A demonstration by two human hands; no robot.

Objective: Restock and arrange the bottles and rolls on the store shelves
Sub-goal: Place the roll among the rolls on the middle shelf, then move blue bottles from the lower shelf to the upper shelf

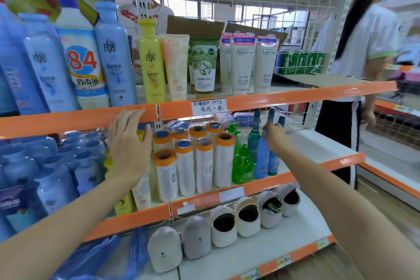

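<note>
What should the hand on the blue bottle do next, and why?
Probably set the tall blue plastic bottle down upright and let go. The right hand grips its top, and it already stands beside the green pump bottle on the middle white shelf, where bare room remains to the right. The left hand only rests by the orange shelf edge.

One head-worn wide-angle camera looks forward and slightly down, close to the store shelves (268, 100), facing their orange-edged front within arm's reach; the aisle floor shows at far right.
</note>
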